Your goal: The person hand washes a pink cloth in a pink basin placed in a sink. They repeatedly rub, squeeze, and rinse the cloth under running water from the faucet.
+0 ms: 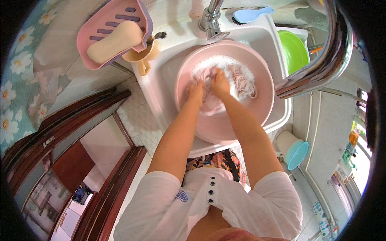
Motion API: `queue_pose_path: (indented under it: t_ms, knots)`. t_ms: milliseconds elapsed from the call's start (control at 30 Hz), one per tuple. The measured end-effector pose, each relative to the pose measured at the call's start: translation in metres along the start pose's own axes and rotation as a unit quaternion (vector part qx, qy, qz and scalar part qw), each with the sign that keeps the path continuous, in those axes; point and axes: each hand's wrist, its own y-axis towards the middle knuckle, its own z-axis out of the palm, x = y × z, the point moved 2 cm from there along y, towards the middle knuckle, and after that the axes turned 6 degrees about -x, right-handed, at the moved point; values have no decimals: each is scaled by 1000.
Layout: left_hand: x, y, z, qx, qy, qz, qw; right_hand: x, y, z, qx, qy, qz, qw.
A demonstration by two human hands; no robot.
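A pink plastic basin [224, 132] rests in a white sink [159, 90] beneath a chrome tap [211, 24]. Inside it, a pale pink wet cloth [242, 81] lies in water with white suds. My left hand [196, 92] is at the cloth's left part, its fingertips hidden by cloth and foam. Beside it, my right hand [220, 82] presses on or grips the same cloth near the middle of the basin, fingers partly under suds. The two hands are close together. A ruffled part of the cloth lies free to the right of my right hand.
Upper left, a pink soap dish [83, 39] holds a cream soap bar [116, 42] above a tan mug [144, 64]. A blue brush [253, 15] lies on the sink's back rim. A thick chrome pipe [319, 72] arches at right, near a green basin [291, 51].
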Motion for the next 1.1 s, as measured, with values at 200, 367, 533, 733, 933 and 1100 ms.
queue_pose_path:
  t_ms: [200,367,533,733,933,1100]
  knots:
    - [13,1,-2,-84,-19,-37,996,-10,10,-24,184,-11,126,975]
    - [5,-3,0,-30,-109,-67,991,-16,-19,-13,116,-32,-114,986]
    - [-6,-13,-2,-34,-116,-43,992,-21,-3,-24,-16,208,93,973]
    - [-11,-23,0,126,-202,-136,962,81,-86,-55,121,254,-7,960]
    - [-36,-70,19,158,-171,-141,962,70,-45,-60,40,247,171,953]
    - [-45,-58,-3,206,-247,-189,928,88,-102,-51,-27,246,-161,955]
